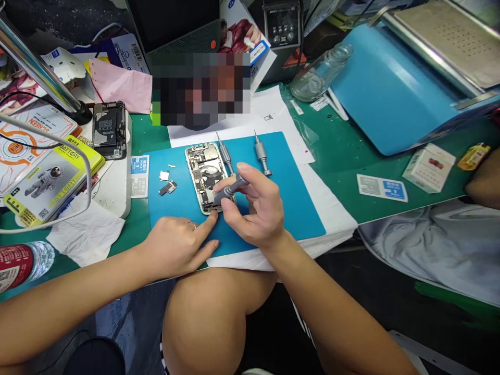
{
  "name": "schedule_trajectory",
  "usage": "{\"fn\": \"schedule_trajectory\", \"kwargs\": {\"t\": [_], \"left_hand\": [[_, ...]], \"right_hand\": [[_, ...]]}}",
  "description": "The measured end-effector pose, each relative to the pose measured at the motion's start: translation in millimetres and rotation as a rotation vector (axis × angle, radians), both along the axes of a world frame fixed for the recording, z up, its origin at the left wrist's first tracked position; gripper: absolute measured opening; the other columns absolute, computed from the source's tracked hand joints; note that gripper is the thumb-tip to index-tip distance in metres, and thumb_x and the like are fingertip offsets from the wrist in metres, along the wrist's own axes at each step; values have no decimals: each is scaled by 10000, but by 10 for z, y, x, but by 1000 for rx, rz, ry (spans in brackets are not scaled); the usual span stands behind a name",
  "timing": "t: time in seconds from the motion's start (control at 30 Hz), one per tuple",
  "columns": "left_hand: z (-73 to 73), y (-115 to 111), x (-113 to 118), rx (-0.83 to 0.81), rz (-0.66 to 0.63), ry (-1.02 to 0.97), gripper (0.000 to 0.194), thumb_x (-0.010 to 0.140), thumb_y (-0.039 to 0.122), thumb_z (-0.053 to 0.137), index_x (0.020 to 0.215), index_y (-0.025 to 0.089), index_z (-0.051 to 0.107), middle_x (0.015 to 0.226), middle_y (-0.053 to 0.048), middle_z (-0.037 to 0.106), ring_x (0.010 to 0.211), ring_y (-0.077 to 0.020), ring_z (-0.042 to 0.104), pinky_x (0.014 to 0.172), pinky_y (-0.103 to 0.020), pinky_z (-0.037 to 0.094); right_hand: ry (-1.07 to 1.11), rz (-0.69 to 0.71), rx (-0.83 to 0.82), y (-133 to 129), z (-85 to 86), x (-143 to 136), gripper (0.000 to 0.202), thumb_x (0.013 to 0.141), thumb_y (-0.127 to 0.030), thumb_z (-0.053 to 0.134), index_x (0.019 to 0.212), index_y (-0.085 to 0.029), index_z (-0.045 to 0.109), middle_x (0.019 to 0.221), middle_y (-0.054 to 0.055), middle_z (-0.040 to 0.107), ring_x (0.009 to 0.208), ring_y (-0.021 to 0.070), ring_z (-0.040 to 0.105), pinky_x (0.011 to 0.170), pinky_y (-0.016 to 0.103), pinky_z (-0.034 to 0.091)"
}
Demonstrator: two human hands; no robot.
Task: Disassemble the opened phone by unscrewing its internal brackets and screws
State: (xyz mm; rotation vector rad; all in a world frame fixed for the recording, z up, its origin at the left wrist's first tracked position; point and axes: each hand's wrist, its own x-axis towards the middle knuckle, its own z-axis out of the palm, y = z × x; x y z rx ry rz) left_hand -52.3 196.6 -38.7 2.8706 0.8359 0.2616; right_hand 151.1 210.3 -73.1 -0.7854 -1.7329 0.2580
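An opened phone (202, 172) with its inner parts bare lies on a blue mat (291, 208). My right hand (255, 208) grips a grey screwdriver (226, 194), tilted toward the lower end of the phone; its tip is hidden. At the phone's bottom edge, the outstretched index finger of my left hand (182, 242) touches the frame, thumb apart and the other fingers curled. Two more screwdrivers lie beyond my right hand: one screwdriver (224, 152) beside the phone, another screwdriver (260, 151) farther right. Small metal parts (167, 187) rest left of the phone.
On the left are a second opened phone (109, 130), a yellow battery box (50, 179), a crumpled tissue (88, 229) and a bottle (23, 264). A glass jar (320, 73), a small white box (429, 167) and wipe packets (382, 188) are on the right. Another person's arm (484, 182) shows at the right edge.
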Motion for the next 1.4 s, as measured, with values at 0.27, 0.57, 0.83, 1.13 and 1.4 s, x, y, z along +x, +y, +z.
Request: {"fn": "schedule_trajectory", "kwargs": {"t": [0.27, 0.57, 0.83, 1.13, 1.4], "left_hand": [[-16, -4, -2, 8, -3, -26, 481, 1086, 407, 363, 1312, 68, 620, 638, -32, 696, 566, -203, 691, 461, -301, 404], [-2, -4, 1, -24, -7, 6, 474, 1077, 410, 397, 1333, 71, 607, 672, -43, 714, 602, -206, 701, 476, -302, 433], [0, 10, 9, 34, -2, -168, 361, 1066, 347, 453, 1258, 115, 652, 694, -9, 711, 623, -166, 659, 572, -315, 446], [55, 12, 18, 89, 63, -330, 138, 986, 289, 557, 889, 204, 606, 833, -51, 638, 749, -198, 531, 668, -371, 375], [25, 171, -22, 3, 207, -343, 122, 920, 227, 577, 1018, 204, 509, 1044, -84, 677, 942, -243, 568, 797, -395, 410]], "right_hand": [[32, -9, -69, -4, 7, 0, 693, 936, -104, 581, 1563, -307, 366, 1165, 69, 723, 920, 201, 743, 735, 356, 692], [54, -20, -111, -11, -9, -1, 643, 965, -155, 581, 1546, -330, 368, 1217, 66, 720, 926, 199, 737, 759, 363, 695], [28, -56, -129, -6, -23, 7, 649, 975, -217, 618, 1549, -345, 345, 1271, 87, 694, 923, 214, 745, 731, 383, 703], [108, 45, -159, -27, -39, -33, 642, 949, -165, 666, 1508, -310, 385, 1106, 51, 731, 884, 183, 735, 733, 346, 690], [124, 120, -199, -19, 5, -39, 600, 929, -139, 686, 1441, -279, 405, 1066, 48, 727, 892, 169, 740, 725, 313, 678]]}}
